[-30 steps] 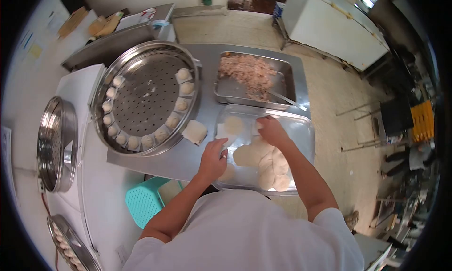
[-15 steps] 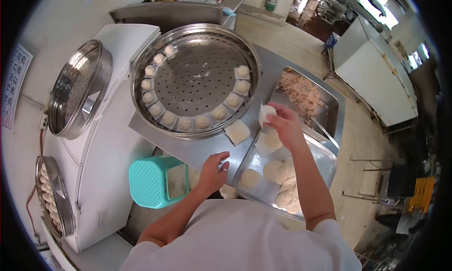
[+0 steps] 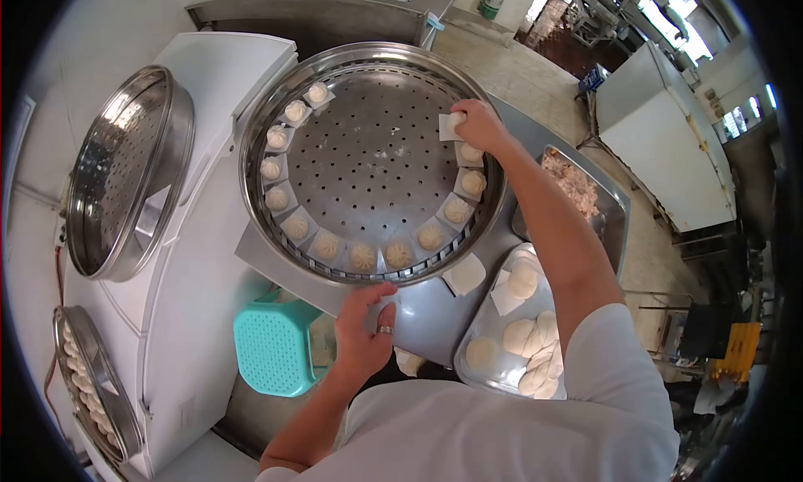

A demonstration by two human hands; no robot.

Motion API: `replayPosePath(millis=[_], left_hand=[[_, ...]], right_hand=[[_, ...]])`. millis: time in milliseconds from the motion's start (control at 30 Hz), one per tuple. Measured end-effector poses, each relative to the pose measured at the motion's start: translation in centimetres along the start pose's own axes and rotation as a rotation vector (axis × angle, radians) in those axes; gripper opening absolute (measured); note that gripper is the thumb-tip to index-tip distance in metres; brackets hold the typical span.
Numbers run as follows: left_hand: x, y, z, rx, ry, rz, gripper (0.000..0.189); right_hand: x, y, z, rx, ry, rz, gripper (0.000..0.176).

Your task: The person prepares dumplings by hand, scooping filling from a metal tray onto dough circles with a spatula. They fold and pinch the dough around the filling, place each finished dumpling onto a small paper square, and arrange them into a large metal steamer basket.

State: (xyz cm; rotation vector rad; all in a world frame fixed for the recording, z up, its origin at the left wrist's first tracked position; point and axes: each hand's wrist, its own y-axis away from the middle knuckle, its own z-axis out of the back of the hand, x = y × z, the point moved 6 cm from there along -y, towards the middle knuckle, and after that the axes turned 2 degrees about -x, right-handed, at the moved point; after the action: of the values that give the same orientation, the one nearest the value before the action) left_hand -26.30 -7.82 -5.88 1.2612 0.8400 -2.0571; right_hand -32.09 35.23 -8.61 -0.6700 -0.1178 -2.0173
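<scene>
- the grey metal table [image 3: 422, 319] carries everything close by; its bare strip between steamer and tray gives some room below the rim.
- the wide, round steel steamer tray [image 3: 368, 168] has a high, hard rim that looks likely to catch a low wrist. its perforated floor shows widely inside the curve of buns, the roomiest side for moving.
- the flat, rectangular metal tray [image 3: 491, 325] of pale dough rounds [image 3: 523, 279] is near the right elbow, with the deep steel pan [image 3: 616, 212] of pinkish filling [image 3: 572, 182] beyond.
- the left hand [image 3: 365, 335] is well apart from the right, fingers loosely parted and holding nothing, its fingertips near the steamer's lower rim.
- the right hand [image 3: 480, 125] has its fingertips closed on a small white dough bun [image 3: 456, 120], just inside the steamer's right side, above the next bun [image 3: 472, 151].
- that bun should be light, soft and easily dented: best held low around its sides, off the top.
- the thin white paper square [image 3: 445, 131] under it probably bends or slides easily; its corner offers another hold.
</scene>
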Motion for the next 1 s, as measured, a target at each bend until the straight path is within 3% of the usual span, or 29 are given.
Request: replayPosePath(millis=[267, 333, 433, 467, 567, 1000], left_hand=[[-0.1, -5.7, -0.2, 0.053, 0.036, -0.096, 0.029], [0.4, -6.2, -0.5, 0.068, 0.050, -0.086, 0.029], [0.8, -6.8, -0.9, 0.101, 0.046, -0.057, 0.030], [1.1, -6.9, -1.1, 0.107, 0.050, -0.046, 0.029], [1.8, -6.8, -1.6, 0.125, 0.061, -0.012, 0.028], [3.2, -6.4, -2.3, 0.131, 0.102, 0.013, 0.027]], right_hand=[[-4.6, -3.3, -2.9, 0.257, 0.117, -0.110, 0.043], [-3.7, -3.3, -2.0, 0.220, 0.129, -0.178, 0.043], [-2.5, -3.1, -1.8, 0.401, 0.128, -0.277, 0.042], [-3.7, -3.6, -2.6, 0.334, 0.148, -0.220, 0.034], [-4.6, -4.3, -3.3, 0.255, 0.162, -0.120, 0.036], [-4.9, -4.0, -2.5, 0.316, 0.121, -0.256, 0.035]])
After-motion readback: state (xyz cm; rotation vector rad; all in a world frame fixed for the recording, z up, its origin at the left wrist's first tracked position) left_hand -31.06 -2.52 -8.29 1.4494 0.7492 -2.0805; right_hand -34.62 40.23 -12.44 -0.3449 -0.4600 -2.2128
